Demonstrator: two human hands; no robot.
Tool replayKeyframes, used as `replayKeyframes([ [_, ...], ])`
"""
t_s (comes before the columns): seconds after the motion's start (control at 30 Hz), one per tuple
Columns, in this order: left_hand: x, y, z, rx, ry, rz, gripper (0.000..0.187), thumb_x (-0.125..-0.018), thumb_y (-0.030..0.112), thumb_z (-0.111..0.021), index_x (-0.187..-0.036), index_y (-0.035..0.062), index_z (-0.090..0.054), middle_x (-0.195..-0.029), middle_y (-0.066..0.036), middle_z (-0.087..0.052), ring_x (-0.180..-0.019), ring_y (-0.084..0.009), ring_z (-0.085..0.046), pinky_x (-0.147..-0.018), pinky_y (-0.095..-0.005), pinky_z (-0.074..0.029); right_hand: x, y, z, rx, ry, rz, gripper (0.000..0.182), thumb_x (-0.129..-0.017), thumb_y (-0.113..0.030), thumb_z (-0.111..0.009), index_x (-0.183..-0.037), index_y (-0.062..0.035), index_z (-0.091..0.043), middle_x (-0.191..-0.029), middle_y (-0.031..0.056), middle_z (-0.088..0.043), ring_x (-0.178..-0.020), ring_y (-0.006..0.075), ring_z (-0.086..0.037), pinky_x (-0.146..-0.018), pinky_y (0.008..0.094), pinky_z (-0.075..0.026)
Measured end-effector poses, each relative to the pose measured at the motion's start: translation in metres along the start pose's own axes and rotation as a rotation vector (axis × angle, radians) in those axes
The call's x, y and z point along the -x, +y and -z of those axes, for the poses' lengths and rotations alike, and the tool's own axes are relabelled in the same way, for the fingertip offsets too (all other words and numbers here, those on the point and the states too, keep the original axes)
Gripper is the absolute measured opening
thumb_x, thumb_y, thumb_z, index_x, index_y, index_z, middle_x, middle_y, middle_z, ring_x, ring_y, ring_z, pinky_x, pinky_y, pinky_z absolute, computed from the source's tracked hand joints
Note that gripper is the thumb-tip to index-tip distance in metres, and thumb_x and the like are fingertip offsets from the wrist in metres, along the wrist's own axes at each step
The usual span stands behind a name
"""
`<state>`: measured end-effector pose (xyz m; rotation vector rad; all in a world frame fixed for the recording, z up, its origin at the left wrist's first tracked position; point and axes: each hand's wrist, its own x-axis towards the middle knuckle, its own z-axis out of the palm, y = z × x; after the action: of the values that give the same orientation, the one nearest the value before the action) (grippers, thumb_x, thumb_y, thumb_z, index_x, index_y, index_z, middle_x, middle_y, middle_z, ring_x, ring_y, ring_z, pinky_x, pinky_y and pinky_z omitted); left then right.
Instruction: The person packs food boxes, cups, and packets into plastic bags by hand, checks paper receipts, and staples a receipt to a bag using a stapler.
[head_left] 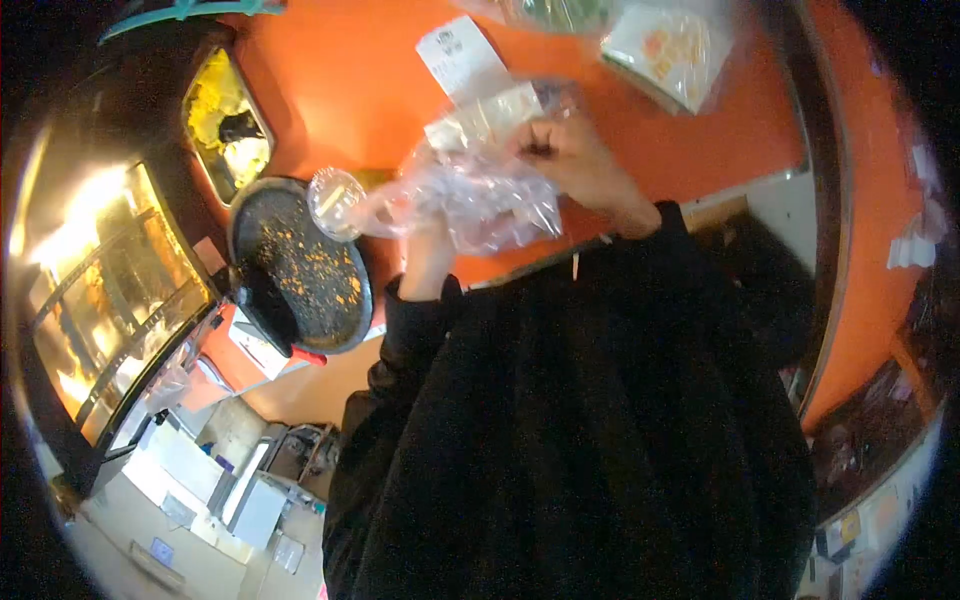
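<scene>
A clear, crinkled plastic bag (495, 210) is bunched up between my two hands over the orange counter. My left hand (428, 258) grips its lower left part, with the fingers partly covered by the plastic. At the upper right of the bag, my right hand (572, 160) has its fingers curled and pinched on the plastic. A whitish packet (485, 118) shows at the bag's far end, blurred. Just left of the bag, a round clear-topped tub (337, 203) overlaps the edge of a dark round tray (300, 270) strewn with orange crumbs.
A printed receipt (462, 60) lies beyond the bag on the orange counter (340, 80). A wrapped white pack (668, 55) sits at the far right. At left stand a metal pan (228, 125) of yellow food and a lit display case (115, 300).
</scene>
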<state>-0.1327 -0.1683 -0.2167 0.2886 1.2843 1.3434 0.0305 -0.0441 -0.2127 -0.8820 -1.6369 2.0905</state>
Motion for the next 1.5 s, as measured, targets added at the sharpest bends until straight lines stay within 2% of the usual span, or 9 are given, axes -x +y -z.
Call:
replayKeyframes([
  [0.33, -0.005, 0.001, -0.031, -0.694, -0.013, -0.495, 0.037, -0.079, 0.009, -0.05, -0.114, 0.0018, -0.044, -0.108, -0.011, -0.05, -0.098, -0.0256, -0.05, -0.086, -0.0357, -0.041, -0.045, -0.013, 0.002, 1.233, 0.435, 0.31, 0.025, -0.072, -0.022, -0.056, -0.087, -0.0038, -0.049, -0.082, 0.0133, -0.057, -0.072, 0.0314, -0.056, -0.059, 0.0428, -0.045],
  [0.43, 0.007, 0.037, -0.038, -1.104, -0.054, -0.634, 0.039, -0.075, 0.006, -0.052, -0.114, 0.0032, -0.046, -0.115, -0.013, -0.045, -0.105, -0.0275, -0.046, -0.09, -0.0341, -0.037, -0.085, -0.071, 0.017, 1.081, -0.176, -0.157, 0.027, -0.073, -0.021, -0.056, -0.092, -0.0044, -0.048, -0.081, 0.015, -0.057, -0.071, 0.0333, -0.056, -0.06, 0.0423, -0.045],
  [0.5, 0.013, 0.042, -0.029, -0.608, -0.149, -0.379, 0.044, -0.07, 0.001, -0.053, -0.114, 0.0039, -0.046, -0.118, -0.014, -0.043, -0.108, -0.0292, -0.043, -0.088, -0.0338, -0.038, -0.138, -0.098, 0.02, 1.066, 0.251, 0.478, 0.02, -0.073, -0.02, -0.056, -0.087, -0.0057, -0.052, -0.071, 0.0162, -0.057, -0.067, 0.0332, -0.057, -0.057, 0.0426, -0.044],
  [0.57, 0.021, 0.067, -0.021, -0.939, -0.01, -0.477, 0.05, -0.065, -0.005, -0.053, -0.113, 0.0033, -0.046, -0.118, -0.014, -0.042, -0.11, -0.0301, -0.041, -0.087, -0.0336, -0.038, -0.204, -0.156, 0.008, 1.075, 0.096, 0.352, 0.012, -0.073, -0.017, -0.055, -0.08, -0.0063, -0.054, -0.067, 0.0149, -0.056, -0.07, 0.0325, -0.056, -0.058, 0.0415, -0.043],
  [0.77, 0.041, 0.113, 0.006, -0.956, 0.461, -0.613, 0.025, -0.068, -0.01, -0.052, -0.091, 0.0017, -0.054, -0.088, -0.014, -0.057, -0.075, -0.0275, -0.058, -0.065, -0.0312, -0.046, -0.35, -0.306, 0.02, 1.071, 0.946, 1.342, 0.005, -0.07, -0.008, -0.053, -0.072, -0.007, -0.057, -0.079, 0.0118, -0.06, -0.073, 0.0314, -0.058, -0.057, 0.0417, -0.044],
  [0.9, 0.046, 0.117, 0.013, -0.877, 0.481, -0.62, 0.025, -0.066, -0.012, -0.054, -0.087, 0.0018, -0.054, -0.082, -0.013, -0.059, -0.067, -0.0252, -0.058, -0.06, -0.0289, -0.045, -0.439, -0.33, 0.073, 1.789, 0.609, 0.557, 0.017, -0.063, -0.021, -0.062, -0.072, -0.0074, -0.062, -0.079, 0.0117, -0.061, -0.072, 0.0335, -0.058, -0.065, 0.0424, -0.046],
  [1.13, 0.037, 0.158, -0.001, -0.845, 0.414, -0.576, 0.024, -0.064, -0.011, -0.055, -0.084, 0.0035, -0.056, -0.08, -0.011, -0.06, -0.068, -0.0242, -0.058, -0.059, -0.0295, -0.045, -0.429, -0.343, 0.085, 1.633, 0.336, 0.621, 0.01, -0.069, -0.016, -0.056, -0.07, -0.0082, -0.062, -0.081, 0.0109, -0.062, -0.07, 0.0302, -0.058, -0.061, 0.0419, -0.046],
  [1.23, 0.023, 0.197, -0.008, -0.921, 0.24, -0.833, 0.022, -0.063, -0.008, -0.057, -0.082, 0.0039, -0.058, -0.077, -0.01, -0.06, -0.068, -0.025, -0.058, -0.059, -0.0302, -0.045, -0.41, -0.348, 0.08, 1.392, 0.565, 1.156, 0.009, -0.069, -0.013, -0.054, -0.068, -0.0064, -0.061, -0.075, 0.0108, -0.062, -0.066, 0.0304, -0.058, -0.058, 0.0404, -0.045],
  [1.5, -0.07, 0.317, -0.048, -1.13, 0.264, -1.18, 0.016, -0.064, -0.004, -0.057, -0.078, 0.0042, -0.058, -0.069, -0.009, -0.055, -0.063, -0.0243, -0.054, -0.055, -0.0317, -0.043, -0.401, -0.351, 0.08, 1.621, -0.012, 0.439, 0.017, -0.062, -0.016, -0.062, -0.078, -0.011, -0.065, -0.08, 0.0061, -0.061, -0.076, 0.0253, -0.058, -0.067, 0.034, -0.045],
])
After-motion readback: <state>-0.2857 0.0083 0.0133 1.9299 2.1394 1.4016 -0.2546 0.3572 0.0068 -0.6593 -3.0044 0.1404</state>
